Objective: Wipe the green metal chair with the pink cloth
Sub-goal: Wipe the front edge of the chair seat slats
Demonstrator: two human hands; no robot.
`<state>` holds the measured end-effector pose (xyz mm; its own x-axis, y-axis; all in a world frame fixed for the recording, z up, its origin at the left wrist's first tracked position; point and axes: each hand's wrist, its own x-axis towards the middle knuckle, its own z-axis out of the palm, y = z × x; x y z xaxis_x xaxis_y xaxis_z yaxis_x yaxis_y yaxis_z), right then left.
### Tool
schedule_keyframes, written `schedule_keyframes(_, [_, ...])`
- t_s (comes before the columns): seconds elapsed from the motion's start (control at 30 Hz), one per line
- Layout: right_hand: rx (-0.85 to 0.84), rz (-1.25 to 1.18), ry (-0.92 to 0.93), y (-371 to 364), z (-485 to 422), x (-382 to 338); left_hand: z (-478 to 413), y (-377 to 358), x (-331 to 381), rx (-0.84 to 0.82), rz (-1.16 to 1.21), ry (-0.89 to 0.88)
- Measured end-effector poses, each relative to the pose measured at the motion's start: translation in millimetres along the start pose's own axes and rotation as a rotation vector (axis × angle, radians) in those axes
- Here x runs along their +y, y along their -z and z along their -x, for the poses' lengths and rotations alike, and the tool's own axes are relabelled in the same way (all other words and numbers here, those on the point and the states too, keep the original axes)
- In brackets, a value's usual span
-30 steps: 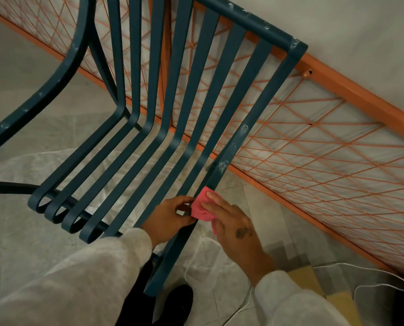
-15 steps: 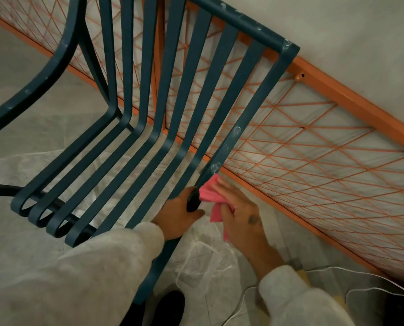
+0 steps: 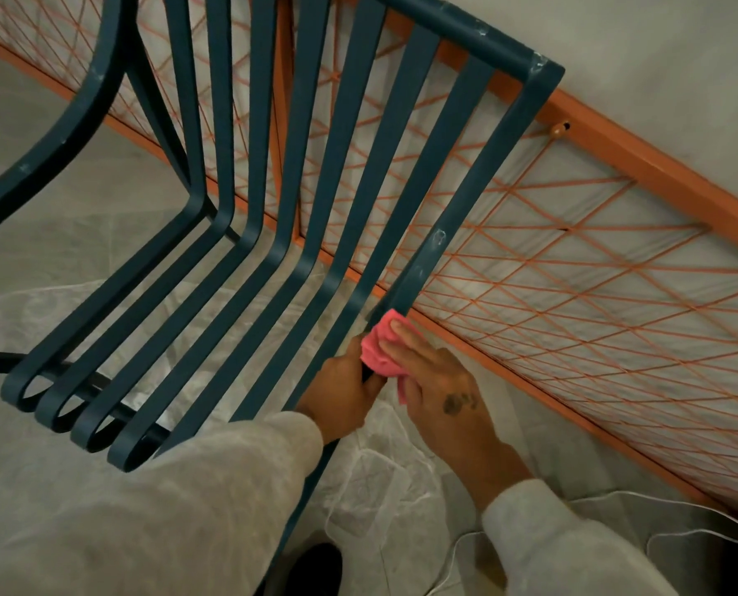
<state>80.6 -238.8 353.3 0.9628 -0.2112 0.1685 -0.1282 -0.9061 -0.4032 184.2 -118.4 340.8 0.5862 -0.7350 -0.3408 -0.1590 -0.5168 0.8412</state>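
- Pressed pink cloth (image 3: pixel 380 348) onto outer rail of green metal chair (image 3: pixel 350 165), near the seat bend, under straight fingers of right hand (image 3: pixel 440 389).
- Steadied that rail in curled grip of left hand (image 3: pixel 345 393).
- Seemingly left white marks (image 3: pixel 439 236) above unwiped.

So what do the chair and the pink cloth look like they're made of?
Green metal chair: looks like painted metal. The slats are thin flat strips bent in smooth curves, with a matte dark teal coat and pale chips or specks.
Pink cloth: a soft fabric, possibly microfibre. It bunches into folds under the right hand.
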Motion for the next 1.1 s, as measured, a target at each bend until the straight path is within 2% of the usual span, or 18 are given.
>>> schedule_keyframes(0.2, [-0.121,0.219,-0.098,-0.3,-26.7,24.4,-2.5,-4.0,-6.0,0.033,-0.001,0.059])
schedule_keyframes(0.33, [-0.127,0.087,-0.146,-5.7,-16.2,-0.5,-1.4,-5.1,-7.0,0.042,0.023,0.036])
schedule_keyframes(0.47, [-0.068,-0.046,-0.008,12.1,-0.5,-7.5,-0.5,-4.1,-6.9,0.040,0.031,0.005])
schedule_keyframes(0.6, [-0.003,-0.016,-0.142,14.4,-19.1,13.1,-0.5,-5.1,-5.6,0.047,0.012,0.032])
schedule_keyframes(0.7, [0.086,-0.038,-0.140,6.7,-21.8,3.3,-0.3,-5.3,-3.4,0.045,0.016,0.041])
schedule_keyframes(0.8, [-0.040,-0.085,-0.143,-1.8,-9.7,-6.6,-0.2,-5.3,-4.0,0.034,0.031,0.025])
schedule_keyframes(0.9, [-0.033,-0.090,-0.070,0.4,-1.6,2.8,0.3,-3.8,-2.9,0.032,0.037,0.021])
schedule_keyframes(1.0, [-0.010,-0.111,-0.147,8.4,-13.4,6.7,0.1,-2.8,-0.6,0.033,0.030,0.036])
schedule_keyframes(1.1, [0.093,-0.146,-0.230,2.4,-16.1,-9.2,1.0,-1.1,1.4,0.022,0.008,0.052])
